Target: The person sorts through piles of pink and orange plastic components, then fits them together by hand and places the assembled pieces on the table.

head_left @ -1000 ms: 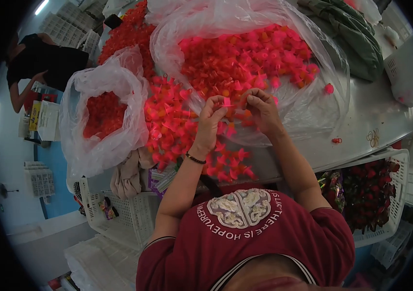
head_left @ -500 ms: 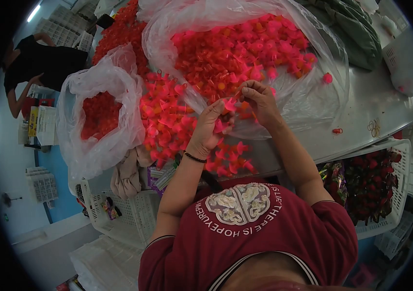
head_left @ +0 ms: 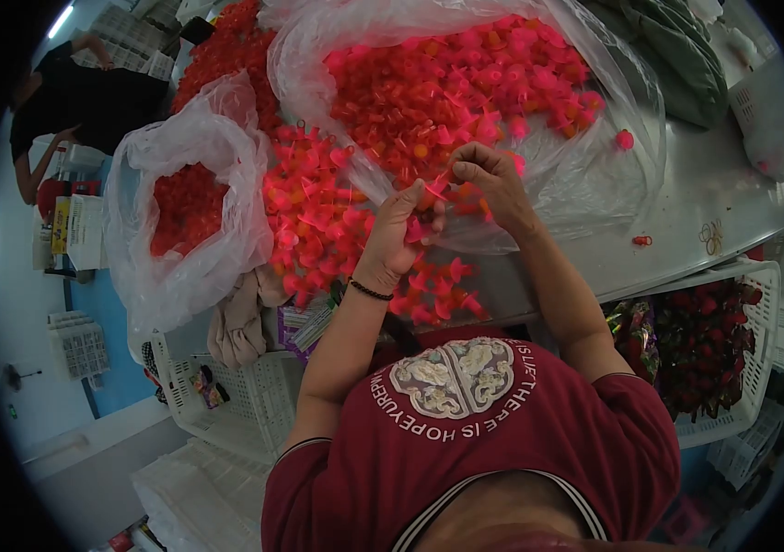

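Note:
In front of my chest, my left hand [head_left: 394, 235] pinches a small pink plastic piece with a flared, petal-like end [head_left: 435, 189] between thumb and fingers. Another pink piece [head_left: 417, 230] shows against its lower fingers. My right hand [head_left: 495, 187] is close beside it on the right, thumb and forefinger pressed together near the tip of the held piece; what they grip is too small to make out. A heap of similar pink pieces [head_left: 309, 198] lies to the left of my hands. Beyond them, a large clear plastic bag [head_left: 305, 69] lies open with many red and pink pieces.
A second plastic bag [head_left: 130, 221] of red pieces stands at left. On the metal table [head_left: 613, 276] at right lie a loose red piece [head_left: 641, 241] and thin tan loops [head_left: 710, 237]. A white crate [head_left: 760, 368] holds dark red items. A person in black [head_left: 88, 106] stands far left.
My right hand has shifted slightly left and its fingers have turned a little. The left hand stays nearly in place with the pink piece. The whole view has moved slightly.

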`<state>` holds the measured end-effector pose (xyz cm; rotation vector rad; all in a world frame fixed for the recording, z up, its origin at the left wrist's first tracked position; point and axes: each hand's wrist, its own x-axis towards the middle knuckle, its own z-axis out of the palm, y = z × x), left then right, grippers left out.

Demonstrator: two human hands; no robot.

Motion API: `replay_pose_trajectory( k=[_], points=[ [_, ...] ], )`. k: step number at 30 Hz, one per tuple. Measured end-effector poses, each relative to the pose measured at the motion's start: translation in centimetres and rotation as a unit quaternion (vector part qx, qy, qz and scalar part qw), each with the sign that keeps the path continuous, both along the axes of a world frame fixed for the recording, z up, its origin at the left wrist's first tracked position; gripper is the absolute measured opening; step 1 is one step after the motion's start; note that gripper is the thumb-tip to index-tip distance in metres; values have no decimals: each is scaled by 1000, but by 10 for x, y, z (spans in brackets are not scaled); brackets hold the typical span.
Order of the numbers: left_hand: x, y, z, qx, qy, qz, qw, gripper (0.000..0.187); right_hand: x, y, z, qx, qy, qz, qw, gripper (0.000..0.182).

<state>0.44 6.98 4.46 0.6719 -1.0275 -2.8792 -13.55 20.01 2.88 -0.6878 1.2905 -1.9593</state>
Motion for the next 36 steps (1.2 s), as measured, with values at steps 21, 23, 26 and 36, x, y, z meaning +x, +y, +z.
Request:
replay_pose_trajectory(
  k=[21,23,26,36],
  points=[
    [3,0,25,-228,-23,65,971,21,-1,-1,-5,0,126,23,992,21],
    [3,0,22,-257,-4,55,965,21,5,2,13,161,188,57,967,25],
    [3,0,23,-265,-16,53,963,21,2,0,1,112,227,42,967,26],
    [10,-11,24,-156,-78,-12,985,26,5,2,6,115,165,102,974,19]
  ],
)
